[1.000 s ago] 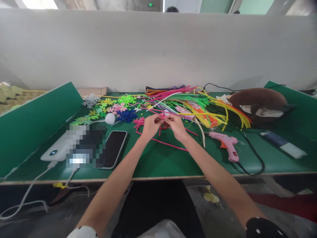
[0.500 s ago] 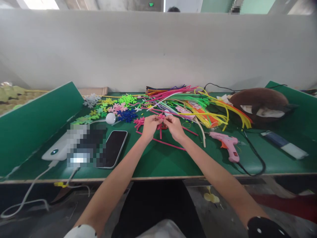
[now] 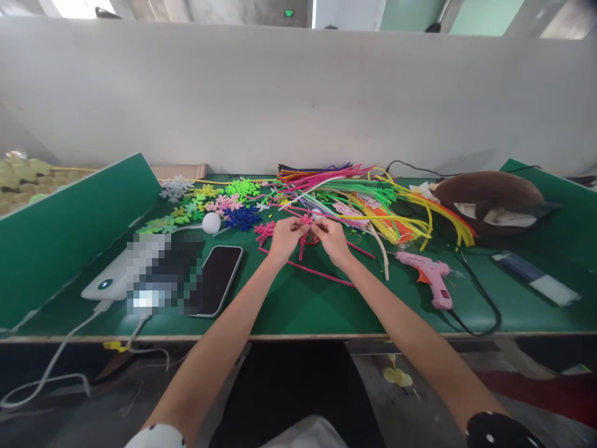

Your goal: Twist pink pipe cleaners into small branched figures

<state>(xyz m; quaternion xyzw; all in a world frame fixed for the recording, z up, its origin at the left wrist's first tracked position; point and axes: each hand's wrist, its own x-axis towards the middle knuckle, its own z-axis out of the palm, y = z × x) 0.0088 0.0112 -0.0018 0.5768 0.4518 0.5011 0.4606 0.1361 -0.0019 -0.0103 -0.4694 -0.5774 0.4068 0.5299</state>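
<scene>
Close together over the middle of the table, my left hand point(image 3: 286, 238) and my right hand point(image 3: 332, 240) pinch a small pink pipe-cleaner shape point(image 3: 306, 220) between their fingertips. Its upper part shows between the hands; finer detail is too small to make out. A pink stem hangs below the fingers. Finished pink pipe-cleaner shapes point(image 3: 265, 231) lie just left of my left hand. A long pink pipe cleaner point(image 3: 321, 274) rests on the table under my wrists, with another pink length point(image 3: 361, 250) to the right of my right hand.
Snowflake shapes point(image 3: 241, 218) in several colours lie at back left, and bundled pipe cleaners point(image 3: 373, 194) at back centre. A phone point(image 3: 217, 280), power bank point(image 3: 114, 274) and white ball point(image 3: 211, 223) are left. A pink glue gun point(image 3: 431, 274) and brown plush object point(image 3: 489, 193) are right.
Both hands stay at the pink piece with small finger movements; my right hand's fingers look slightly more spread from it. The whole view has shifted a little.
</scene>
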